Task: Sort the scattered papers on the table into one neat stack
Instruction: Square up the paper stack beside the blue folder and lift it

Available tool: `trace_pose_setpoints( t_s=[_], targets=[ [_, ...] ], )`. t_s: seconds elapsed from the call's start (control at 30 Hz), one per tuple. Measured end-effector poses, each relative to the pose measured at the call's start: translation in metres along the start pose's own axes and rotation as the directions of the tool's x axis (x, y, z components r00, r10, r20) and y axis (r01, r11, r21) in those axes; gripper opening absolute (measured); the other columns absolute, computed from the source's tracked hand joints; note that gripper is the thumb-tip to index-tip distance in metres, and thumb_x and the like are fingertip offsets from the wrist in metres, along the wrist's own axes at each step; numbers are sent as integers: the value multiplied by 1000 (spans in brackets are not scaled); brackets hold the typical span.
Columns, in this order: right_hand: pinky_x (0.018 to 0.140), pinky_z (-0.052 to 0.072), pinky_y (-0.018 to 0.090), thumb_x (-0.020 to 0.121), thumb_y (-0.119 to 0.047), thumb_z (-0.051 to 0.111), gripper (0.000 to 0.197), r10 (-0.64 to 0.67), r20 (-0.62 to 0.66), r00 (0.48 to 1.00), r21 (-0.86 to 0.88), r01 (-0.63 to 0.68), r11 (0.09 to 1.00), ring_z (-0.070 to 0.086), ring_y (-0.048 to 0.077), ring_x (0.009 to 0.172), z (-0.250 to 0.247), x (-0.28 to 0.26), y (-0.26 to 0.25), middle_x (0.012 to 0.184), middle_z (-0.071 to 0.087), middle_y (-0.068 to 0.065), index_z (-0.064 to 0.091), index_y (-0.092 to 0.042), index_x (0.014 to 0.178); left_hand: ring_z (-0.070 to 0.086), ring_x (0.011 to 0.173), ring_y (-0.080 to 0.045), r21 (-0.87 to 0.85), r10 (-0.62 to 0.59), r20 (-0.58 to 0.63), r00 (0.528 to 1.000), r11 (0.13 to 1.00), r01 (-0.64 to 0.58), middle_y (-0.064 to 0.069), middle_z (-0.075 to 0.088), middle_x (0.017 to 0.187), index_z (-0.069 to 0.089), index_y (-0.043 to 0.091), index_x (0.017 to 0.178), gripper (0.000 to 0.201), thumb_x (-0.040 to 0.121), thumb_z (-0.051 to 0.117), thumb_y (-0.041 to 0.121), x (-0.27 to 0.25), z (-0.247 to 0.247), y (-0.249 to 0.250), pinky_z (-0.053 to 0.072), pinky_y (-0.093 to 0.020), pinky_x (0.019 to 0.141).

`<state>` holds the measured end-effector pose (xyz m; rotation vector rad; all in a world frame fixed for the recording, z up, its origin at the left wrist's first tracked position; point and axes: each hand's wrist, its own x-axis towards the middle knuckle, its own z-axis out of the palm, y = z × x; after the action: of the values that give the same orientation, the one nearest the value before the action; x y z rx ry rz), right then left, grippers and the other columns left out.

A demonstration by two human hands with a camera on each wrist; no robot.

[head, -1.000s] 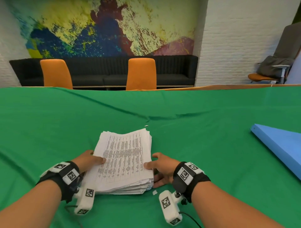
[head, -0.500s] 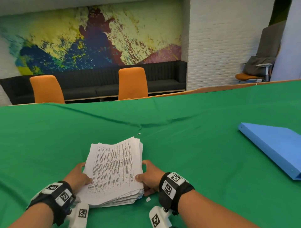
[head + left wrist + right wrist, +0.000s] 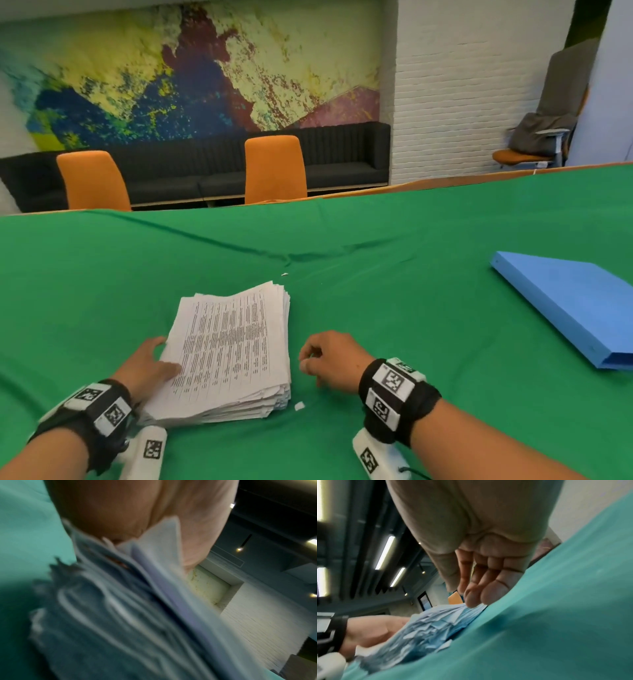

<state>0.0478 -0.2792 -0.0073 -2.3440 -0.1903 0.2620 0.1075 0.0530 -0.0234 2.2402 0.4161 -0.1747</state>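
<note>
Surface: green cloth [image 3: 394,308] over the table, creased across the middle; a blue binder [image 3: 579,308] lies off to the right, well apart from the papers
Room: two orange chairs [image 3: 274,168] and a dark bench under a splashy mural; white brick beside it
Open room: bare cloth beyond and right of the stack; small paper scraps [image 3: 299,406] near its corners
Stack: paper stack [image 3: 233,353] sits near the front edge; long axis runs away from the person, leaning slightly right; sheet edges ragged
Left hand: left hand [image 3: 144,366] grips the stack's left edge, thumb on top
Right hand: right hand [image 3: 329,363] just beside the stack; fingers loosely curled, holding nothing; contact unclear
</note>
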Motion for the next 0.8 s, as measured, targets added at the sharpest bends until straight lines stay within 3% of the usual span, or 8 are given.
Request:
trace_pose_setpoints(
  t_s=[0.1, 0.2, 0.3, 0.37, 0.43, 0.53, 0.63, 0.8],
  targets=[
    [87, 49, 26, 94, -25, 66, 20, -34, 147, 989, -233, 68, 970, 60, 12, 88, -2, -19, -2, 102, 75, 2, 77, -15, 107, 71, 74, -31, -21, 28, -47, 999, 999, -29, -12, 65, 104, 32, 9, 152, 70, 92, 69, 7, -11, 5, -1, 53, -34, 56],
    [94, 53, 35, 94, -32, 67, 26, -38, 238, 971, -320, 115, 940, 66, 21, 100, 7, -25, -10, 114, 74, 2, 75, -18, 114, 69, 79, -30, 5, 57, -63, 996, 998, -56, -20, 62, 128, 31, 9, 153, 73, 92, 71, 14, -15, 13, 0, 53, -35, 61],
    [87, 54, 38, 93, -31, 67, 25, -39, 261, 965, -431, 152, 889, 66, 28, 101, 19, -18, -12, 113, 73, 5, 71, -18, 114, 67, 82, -26, 35, 84, -52, 995, 996, -83, -20, 58, 138, 28, 10, 155, 79, 91, 74, 17, -20, 16, 0, 53, -36, 66],
    [74, 51, 35, 94, -24, 63, 19, -41, 264, 964, -486, 170, 857, 63, 30, 93, 26, -15, -15, 103, 67, 7, 64, -17, 113, 68, 96, -31, 74, 124, -38, 992, 990, -121, -18, 59, 140, 30, 12, 154, 79, 90, 75, 18, -27, 16, 0, 56, -44, 84],
    [73, 54, 37, 96, -14, 57, 17, -23, 286, 958, -525, 176, 833, 64, 32, 92, 32, -13, -16, 102, 66, 11, 61, -13, 112, 61, 116, -35, 150, 167, -43, 985, 976, -159, -19, 53, 146, 32, 15, 155, 79, 89, 75, 16, -34, 15, 0, 47, -47, 103],
    [81, 60, 44, 96, -11, 53, 17, -4, 303, 953, -519, 168, 838, 68, 35, 90, 29, -11, -12, 101, 70, 16, 65, -4, 104, 56, 120, -32, 264, 217, 7, 976, 941, -211, -19, 46, 152, 42, 18, 151, 69, 90, 73, 13, -40, 12, -3, 41, -41, 105],
    [83, 57, 37, 95, -18, 57, 16, -12, 247, 969, -428, 120, 896, 65, 27, 87, 8, -12, -2, 100, 72, 11, 69, -7, 96, 50, 133, -31, 366, 240, 73, 968, 897, -249, -14, 46, 153, 56, 22, 141, 50, 93, 69, 13, -40, 8, -12, 35, -43, 115],
    [66, 52, 23, 90, -29, 71, 14, 105, 270, 957, -334, -9, 943, 60, 9, 61, -38, -25, 31, 88, 77, 7, 68, -23, 78, 45, 137, -31, 414, 247, 61, 967, 875, -249, -13, 46, 152, 58, 28, 138, 44, 95, 66, 17, -36, 1, -12, 32, -45, 119]
  ],
)
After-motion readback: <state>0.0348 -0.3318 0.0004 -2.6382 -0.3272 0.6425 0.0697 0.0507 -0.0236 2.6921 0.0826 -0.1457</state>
